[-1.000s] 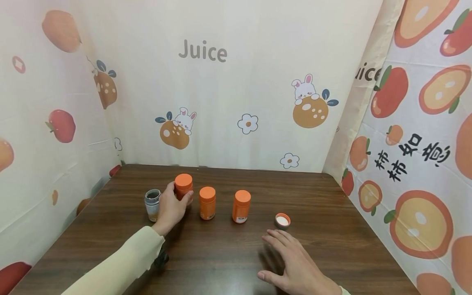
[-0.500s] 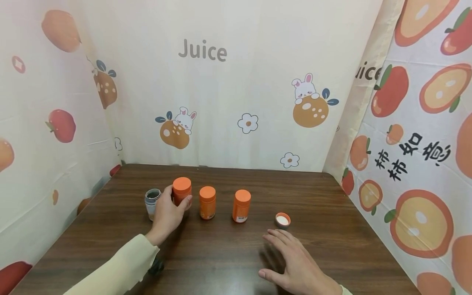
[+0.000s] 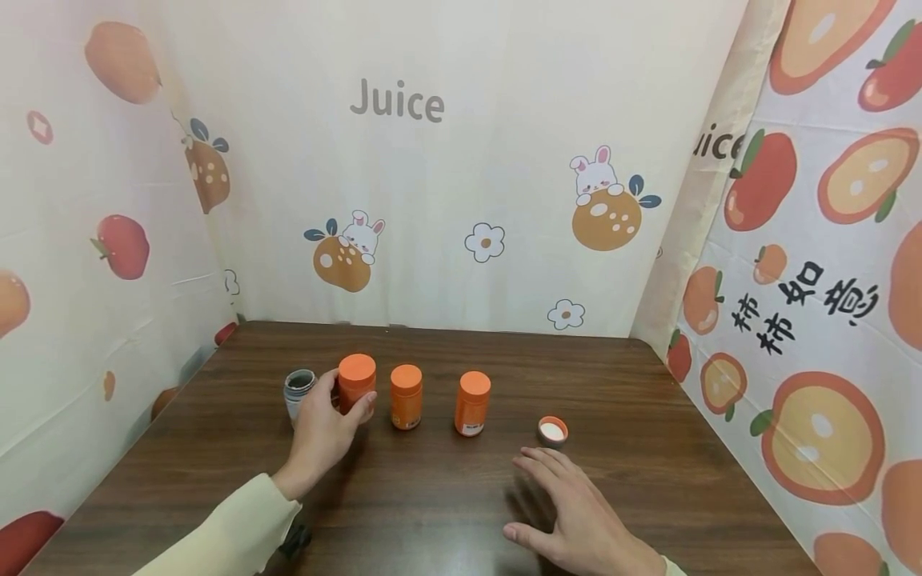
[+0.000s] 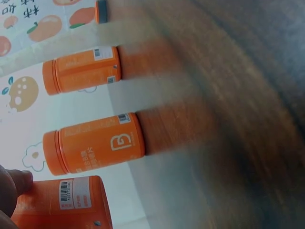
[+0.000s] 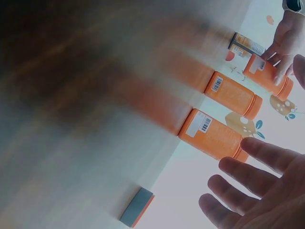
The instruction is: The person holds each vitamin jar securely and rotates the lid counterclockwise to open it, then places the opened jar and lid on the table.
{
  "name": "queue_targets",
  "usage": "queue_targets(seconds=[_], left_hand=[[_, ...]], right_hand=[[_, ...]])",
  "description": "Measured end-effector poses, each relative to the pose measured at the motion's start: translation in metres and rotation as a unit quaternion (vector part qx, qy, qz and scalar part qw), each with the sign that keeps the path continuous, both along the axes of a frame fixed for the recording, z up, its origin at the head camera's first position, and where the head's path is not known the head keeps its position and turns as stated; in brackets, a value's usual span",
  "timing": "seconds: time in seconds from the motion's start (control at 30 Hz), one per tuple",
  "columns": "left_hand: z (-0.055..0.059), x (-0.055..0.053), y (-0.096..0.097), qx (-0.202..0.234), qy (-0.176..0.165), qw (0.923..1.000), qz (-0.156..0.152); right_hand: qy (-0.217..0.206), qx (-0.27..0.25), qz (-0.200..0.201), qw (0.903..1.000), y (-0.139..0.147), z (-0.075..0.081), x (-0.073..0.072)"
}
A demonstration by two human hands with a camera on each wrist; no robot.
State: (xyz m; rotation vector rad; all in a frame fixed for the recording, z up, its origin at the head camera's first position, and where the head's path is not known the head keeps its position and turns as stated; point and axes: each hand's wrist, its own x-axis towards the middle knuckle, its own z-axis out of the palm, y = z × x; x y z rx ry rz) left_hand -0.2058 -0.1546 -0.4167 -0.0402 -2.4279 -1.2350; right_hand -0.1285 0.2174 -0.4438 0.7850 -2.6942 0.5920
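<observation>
My left hand [image 3: 320, 428] grips an orange bottle [image 3: 357, 378] with an orange screw lid, fingers on its far side and thumb on its near side. In the right wrist view this held bottle [image 5: 263, 72] is upright relative to the others, its base close over the table. To its left an open grey jar [image 3: 294, 392] without a lid is partly hidden by the hand. My right hand [image 3: 579, 516] hovers low over the table with fingers spread, holding nothing. An upturned lid [image 3: 552, 432], white inside with an orange rim, lies just beyond its fingertips.
Two more lidded orange bottles stand in the row, the middle bottle [image 3: 406, 398] and the right bottle [image 3: 472, 404]. The brown wooden table [image 3: 432, 496] ends at a printed curtain [image 3: 446, 184] behind, with more curtain on both sides.
My left hand has brought the orange bottle slightly downward and nearer, staying beside the grey jar. The right hand, the lid and the other two bottles have stayed in place.
</observation>
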Motion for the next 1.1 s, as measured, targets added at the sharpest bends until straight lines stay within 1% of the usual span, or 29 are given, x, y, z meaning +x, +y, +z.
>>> queue_targets(seconds=[0.13,0.37,0.53,0.73,0.87,1.1], left_hand=[[-0.002,0.005,0.002,-0.006,-0.002,1.0000,-0.004],[-0.003,0.013,0.005,-0.019,-0.002,0.9998,-0.010],[-0.005,0.017,0.008,-0.028,0.015,0.9993,-0.018],[-0.007,0.023,0.013,-0.028,0.033,0.9984,-0.037],[-0.006,0.027,0.018,-0.027,0.040,0.9977,-0.047],[-0.003,0.035,0.028,-0.016,0.054,0.9964,-0.062]], right_hand=[[-0.001,-0.002,-0.003,1.0000,0.000,0.000,0.000],[0.013,-0.004,0.001,0.9999,-0.001,-0.002,-0.001],[0.003,-0.011,-0.005,0.9999,-0.001,-0.001,-0.001],[-0.009,-0.018,-0.012,0.9997,-0.002,-0.001,-0.001],[-0.016,-0.024,-0.018,0.9994,-0.002,0.000,-0.001],[-0.015,-0.035,-0.021,0.9990,-0.003,0.002,0.001]])
